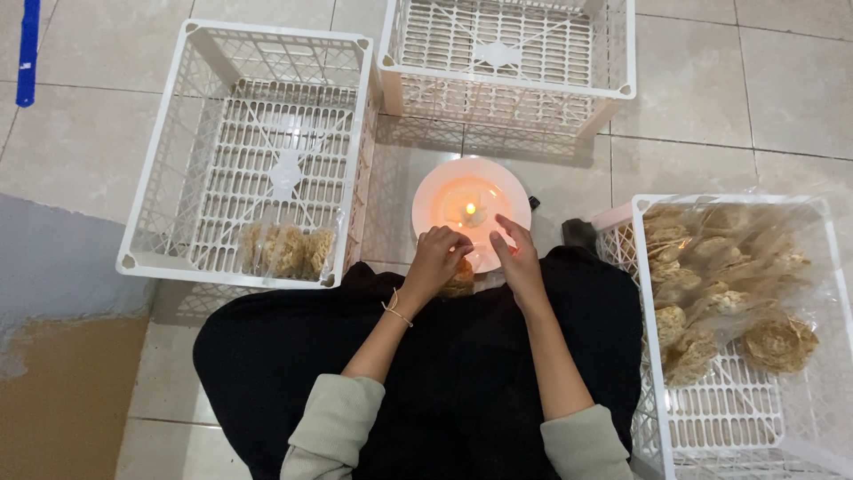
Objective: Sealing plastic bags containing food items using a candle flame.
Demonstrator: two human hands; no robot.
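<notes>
I sit on the floor in a black skirt. My left hand (437, 260) and my right hand (517, 258) hold a clear plastic pack of brown crackers (460, 281) between them, just in front of my knees. The pack's top edge is up near a small burning candle (470, 212) that stands in a white bowl (434, 183) on the tiles. Both hands pinch the plastic near the flame. Most of the pack is hidden under my left hand.
A white plastic crate (169, 133) to the left holds one sealed pack of crackers (286, 251). Another white crate (506, 93) stands behind the bowl. A third crate (653, 382) at the right is full of bagged crackers (724, 284).
</notes>
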